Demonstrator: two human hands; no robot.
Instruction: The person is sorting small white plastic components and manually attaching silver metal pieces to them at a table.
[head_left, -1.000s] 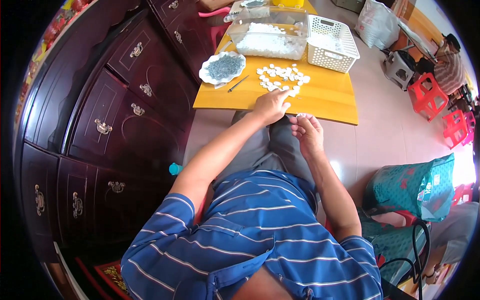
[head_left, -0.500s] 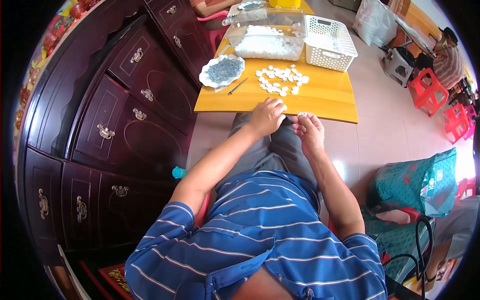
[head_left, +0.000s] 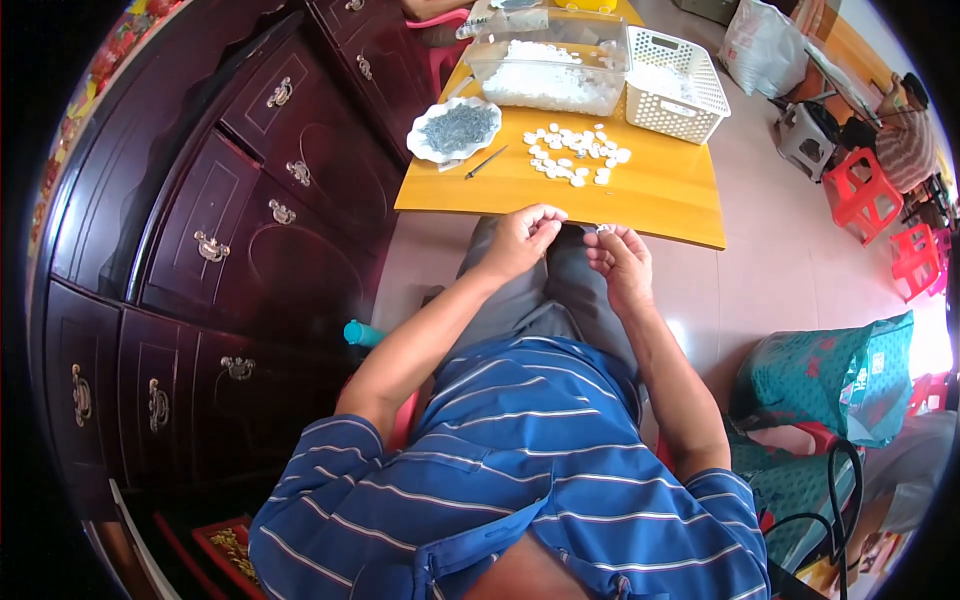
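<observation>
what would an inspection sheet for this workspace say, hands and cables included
Surface: yellow wood-look tabletop
Job's things: loose white oval pieces on the tabletop; grey pin-like bits in a scalloped white dish; dark pen-like tool; clear plastic bin of white pieces; perforated basket beside it
Clutter: teal bag at right; teal bottle-like object at left
Hands: left hand by the near edge, contents unclear; right hand pinching a small white piece
Cables: black cables at lower right
Surroundings: dark drawer cabinet at left; red plastic stools and a seated person at right

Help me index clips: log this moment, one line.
right hand: holding white piece | left hand: near table edge, grip unclear | discs: on table
</observation>
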